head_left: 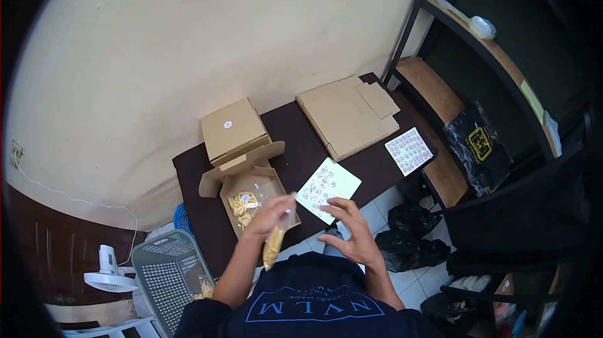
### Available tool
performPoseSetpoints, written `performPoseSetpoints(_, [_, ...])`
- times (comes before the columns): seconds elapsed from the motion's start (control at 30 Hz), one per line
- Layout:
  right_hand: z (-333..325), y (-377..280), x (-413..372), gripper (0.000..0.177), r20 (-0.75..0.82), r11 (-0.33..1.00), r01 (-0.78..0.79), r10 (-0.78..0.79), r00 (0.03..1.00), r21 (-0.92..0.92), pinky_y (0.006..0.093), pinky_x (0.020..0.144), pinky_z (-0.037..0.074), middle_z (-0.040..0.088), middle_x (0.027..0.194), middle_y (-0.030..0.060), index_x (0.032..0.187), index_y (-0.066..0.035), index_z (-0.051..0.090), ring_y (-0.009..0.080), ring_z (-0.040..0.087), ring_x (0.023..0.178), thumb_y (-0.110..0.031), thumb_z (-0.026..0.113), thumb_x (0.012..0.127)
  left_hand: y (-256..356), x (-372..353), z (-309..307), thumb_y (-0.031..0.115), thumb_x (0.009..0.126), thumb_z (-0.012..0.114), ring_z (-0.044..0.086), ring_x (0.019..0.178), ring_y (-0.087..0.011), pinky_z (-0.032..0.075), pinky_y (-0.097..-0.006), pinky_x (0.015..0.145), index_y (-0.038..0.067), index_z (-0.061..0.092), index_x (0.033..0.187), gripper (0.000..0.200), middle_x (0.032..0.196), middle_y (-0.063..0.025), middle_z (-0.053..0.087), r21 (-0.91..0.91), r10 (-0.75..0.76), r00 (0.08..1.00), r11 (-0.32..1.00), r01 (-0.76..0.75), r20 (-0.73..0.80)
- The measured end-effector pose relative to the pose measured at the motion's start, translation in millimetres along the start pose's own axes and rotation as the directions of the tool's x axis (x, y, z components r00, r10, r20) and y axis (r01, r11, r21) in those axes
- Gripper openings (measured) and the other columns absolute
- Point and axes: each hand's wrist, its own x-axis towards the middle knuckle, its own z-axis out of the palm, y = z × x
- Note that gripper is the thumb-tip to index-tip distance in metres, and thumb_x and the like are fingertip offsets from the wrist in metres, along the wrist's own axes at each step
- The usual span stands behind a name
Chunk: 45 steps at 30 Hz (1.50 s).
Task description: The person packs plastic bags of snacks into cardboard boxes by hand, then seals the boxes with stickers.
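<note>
My left hand (271, 214) grips the top of a clear plastic bag (272, 249) with yellow snack pieces, which hangs down in front of my shirt. To its right, my right hand (355, 234) has its fingers and thumb spread, near the lower edge of a pale sheet of round stickers (323, 182). An open cardboard box (276, 182) lies beyond my left hand. Inside it are clear bags of yellow pieces (241, 205), one with a round white sticker; my left hand partly hides the box's right side.
A closed cardboard box (231, 129) with a round sticker stands behind the open one. Flat stacked cardboard (345, 115) and another sticker sheet (409, 151) lie on the dark table (292, 143). A grey basket (164, 275) is at left, shelves (433, 87) at right.
</note>
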Motion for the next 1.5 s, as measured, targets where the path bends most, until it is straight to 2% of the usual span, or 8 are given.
performPoseSetpoints(0.07, [-7.6,18.4,20.6,0.028,0.141,0.996,0.079,-0.083,0.986,0.032,0.0411,0.099,0.041,0.061,0.113,0.0153,0.104,-0.005,0.067,0.031,0.052,0.116,-0.01,0.074,0.078,-23.0,28.3,8.4,0.026,0.094,0.057,0.059,0.074,-0.0089,0.048,-0.0228,0.064,0.004,0.062,0.101,0.024,0.083,-0.0011,0.06,-0.194,-0.118,0.945,0.964,0.183,0.305])
performPoseSetpoints(0.17, [-27.0,47.1,44.5,0.019,0.325,0.977,0.12,-0.173,0.93,0.175,0.0468,0.108,0.032,0.063,0.114,0.0125,0.098,-0.005,0.07,0.0325,0.053,0.117,-0.007,0.071,0.08,-36.7,58.5,62.1,0.018,0.095,0.051,0.06,0.09,-0.0137,0.05,-0.0255,0.08,0.0,0.061,0.108,0.024,0.096,-0.0075,0.061,0.14,0.314,0.893,0.917,-0.372,0.321])
performPoseSetpoints(0.3, [-68.6,76.6,71.9,0.008,0.294,0.994,0.095,-0.107,0.95,0.056,0.0452,0.105,0.036,0.07,0.081,0.0104,0.087,-0.004,0.072,0.0274,0.067,0.095,-0.008,0.069,0.081,-9.2,96.0,61.5,0.019,0.1,0.04,0.059,0.098,-0.0173,0.047,-0.0318,0.09,-0.003,0.059,0.108,0.03,0.1,-0.0107,0.062,0.25,0.062,0.988,0.963,-0.097,0.144])
performPoseSetpoints(0.43, [-101.3,112.4,98.3,0.01,0.294,0.992,-0.11,0.088,0.952,0.059,0.0302,0.066,0.05,0.066,0.066,0.0107,0.078,0.001,0.069,0.0185,0.066,0.063,-0.009,0.07,0.081,27.0,104.4,76.1,0.027,0.099,0.048,0.06,0.095,-0.0175,0.048,-0.0317,0.087,-0.002,0.06,0.106,0.033,0.099,-0.0097,0.062,0.098,0.207,0.975,0.972,-0.215,0.082])
performPoseSetpoints(0.57, [-110.7,141.2,127.2,0.014,0.331,0.951,-0.214,0.133,0.934,0.224,0.0244,0.05,0.043,0.062,0.056,0.0066,0.077,0.002,0.068,0.0082,0.059,0.053,-0.01,0.069,0.083,36.8,121.3,109.1,0.018,0.088,0.067,0.058,0.084,-0.0154,0.047,-0.03,0.074,0.002,0.065,0.102,0.021,0.091,-0.0095,0.063,0.677,0.298,0.926,0.634,-0.375,0.233])
performPoseSetpoints(0.97, [-114.1,189.1,184.9,0.007,0.363,0.814,-0.43,0.293,0.884,0.391,0.0206,0.046,0.036,0.052,0.053,-0.0025,0.081,0.001,0.063,0.0032,0.05,0.051,-0.003,0.067,0.084,0.6,146.9,86.5,0.023,0.1,0.05,0.048,0.071,-0.004,0.042,-0.0228,0.065,0.005,0.059,0.085,0.025,0.076,0.0025,0.054,0.066,0.259,0.601,0.944,-0.325,-0.756])
performPoseSetpoints(1.3, [-74.1,159.9,202.5,0.073,0.544,0.939,-0.039,-0.164,0.823,0.342,0.0358,0.088,0.05,0.05,0.13,0.0175,0.137,-0.005,0.043,0.0224,0.05,0.12,-0.008,0.077,0.073,-5.7,128.5,93.8,0.028,0.096,0.054,0.056,0.056,-0.0102,0.045,-0.0226,0.045,0.003,0.056,0.106,0.027,0.073,-0.0047,0.057,-0.484,0.0,0.972,0.867,-0.117,-0.234])
performPoseSetpoints(1.5, [-51.1,185.2,197.7,0.009,0.715,0.88,-0.267,-0.108,0.691,0.392,0.026,0.067,0.051,0.068,0.071,0.0063,0.087,0.004,0.066,0.0113,0.066,0.07,-0.004,0.068,0.083,-40.1,123.0,99.3,0.035,0.097,0.052,0.068,0.08,-0.0191,0.056,-0.0255,0.065,0.0,0.056,0.114,0.039,0.096,-0.0105,0.066,-0.469,0.033,0.947,0.863,-0.188,-0.318])
